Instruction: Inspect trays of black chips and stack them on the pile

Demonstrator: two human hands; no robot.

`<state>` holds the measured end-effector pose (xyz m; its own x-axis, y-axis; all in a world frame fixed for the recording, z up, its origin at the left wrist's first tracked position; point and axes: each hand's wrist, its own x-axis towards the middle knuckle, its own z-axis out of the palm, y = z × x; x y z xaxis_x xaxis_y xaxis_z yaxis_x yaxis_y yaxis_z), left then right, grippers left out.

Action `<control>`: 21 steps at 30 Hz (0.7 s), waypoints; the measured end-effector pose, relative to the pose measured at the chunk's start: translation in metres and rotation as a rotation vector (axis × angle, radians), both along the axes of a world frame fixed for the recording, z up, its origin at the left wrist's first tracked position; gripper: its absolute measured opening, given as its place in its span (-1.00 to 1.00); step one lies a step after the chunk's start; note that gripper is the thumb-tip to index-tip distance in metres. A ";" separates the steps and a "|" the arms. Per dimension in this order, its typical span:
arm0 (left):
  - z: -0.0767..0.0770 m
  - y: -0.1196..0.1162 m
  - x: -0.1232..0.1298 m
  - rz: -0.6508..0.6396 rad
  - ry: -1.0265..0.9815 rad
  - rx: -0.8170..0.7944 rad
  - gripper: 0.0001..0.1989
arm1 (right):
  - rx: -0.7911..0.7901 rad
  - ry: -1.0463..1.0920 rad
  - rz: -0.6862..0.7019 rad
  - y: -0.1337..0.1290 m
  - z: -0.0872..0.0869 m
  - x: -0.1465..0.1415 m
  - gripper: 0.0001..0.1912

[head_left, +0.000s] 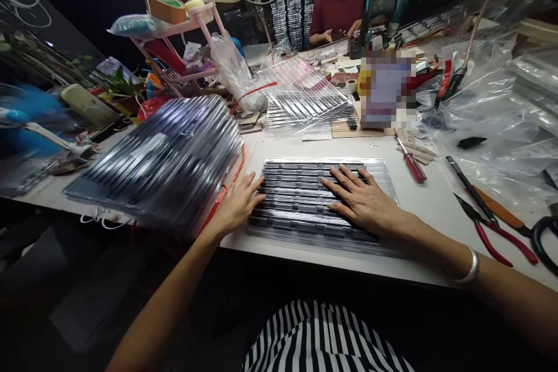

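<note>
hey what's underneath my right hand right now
Your right hand lies over a clear plastic tray with rows of dark strips. Strips show left of your fingers and between them; whatever is directly beneath the palm is covered.

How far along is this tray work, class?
Looks done: rows of black strips lie across the tray. In hand: the right hand lies flat over the strips; the left hand is at the tray's left end. Left: probably some of this tray's handling, since both hands are on it. Whether the blurred pile is finished or waiting, I cannot tell.
</note>
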<state>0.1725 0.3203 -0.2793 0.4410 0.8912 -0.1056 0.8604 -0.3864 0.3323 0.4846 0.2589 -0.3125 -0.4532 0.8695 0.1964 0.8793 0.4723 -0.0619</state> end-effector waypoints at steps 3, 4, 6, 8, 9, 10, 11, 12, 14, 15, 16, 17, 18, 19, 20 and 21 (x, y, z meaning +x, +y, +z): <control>0.000 0.006 0.034 -0.007 0.090 0.210 -0.41 | -0.057 -0.010 -0.009 0.001 0.002 -0.002 -0.34; -0.003 0.007 0.045 -0.033 0.124 0.225 -0.40 | -0.076 -0.013 -0.015 0.002 0.004 -0.003 -0.34; -0.010 0.008 0.060 -0.087 0.172 0.208 -0.38 | -0.112 -0.011 -0.034 0.003 0.007 -0.005 -0.33; -0.015 0.009 0.061 -0.118 0.166 0.190 -0.37 | -0.139 0.004 -0.076 0.003 0.010 -0.004 -0.31; -0.017 0.010 0.056 -0.125 0.148 0.182 -0.37 | -0.147 0.015 -0.111 0.002 0.010 -0.002 -0.30; -0.018 0.010 0.049 -0.135 0.120 0.165 -0.36 | -0.149 0.027 -0.157 0.000 0.010 0.002 -0.29; -0.018 0.010 0.040 -0.143 0.082 0.142 -0.36 | -0.145 0.042 -0.213 -0.003 0.009 0.007 -0.28; -0.019 0.008 0.030 -0.148 0.034 0.115 -0.36 | -0.137 0.066 -0.272 -0.007 0.006 0.013 -0.30; -0.022 0.000 0.011 -0.123 -0.097 0.086 -0.40 | -0.123 0.126 -0.359 -0.023 0.000 0.027 -0.37; -0.024 -0.007 0.002 -0.108 -0.162 0.086 -0.42 | -0.114 0.155 -0.380 -0.034 -0.003 0.033 -0.40; -0.026 -0.016 -0.005 -0.094 -0.214 0.090 -0.44 | -0.101 0.185 -0.381 -0.046 -0.006 0.038 -0.43; -0.027 -0.027 -0.011 -0.083 -0.250 0.090 -0.46 | -0.083 0.215 -0.367 -0.061 -0.008 0.041 -0.45; -0.027 -0.038 -0.016 -0.078 -0.276 0.090 -0.48 | -0.064 0.244 -0.348 -0.077 -0.009 0.043 -0.48; -0.025 -0.050 -0.022 -0.082 -0.291 0.087 -0.50 | -0.047 0.273 -0.330 -0.094 -0.009 0.045 -0.50; -0.022 -0.061 -0.028 -0.096 -0.299 0.078 -0.52 | -0.037 0.306 -0.308 -0.111 -0.008 0.046 -0.52; -0.018 -0.071 -0.034 -0.120 -0.298 0.062 -0.55 | -0.041 0.330 -0.285 -0.128 -0.006 0.047 -0.53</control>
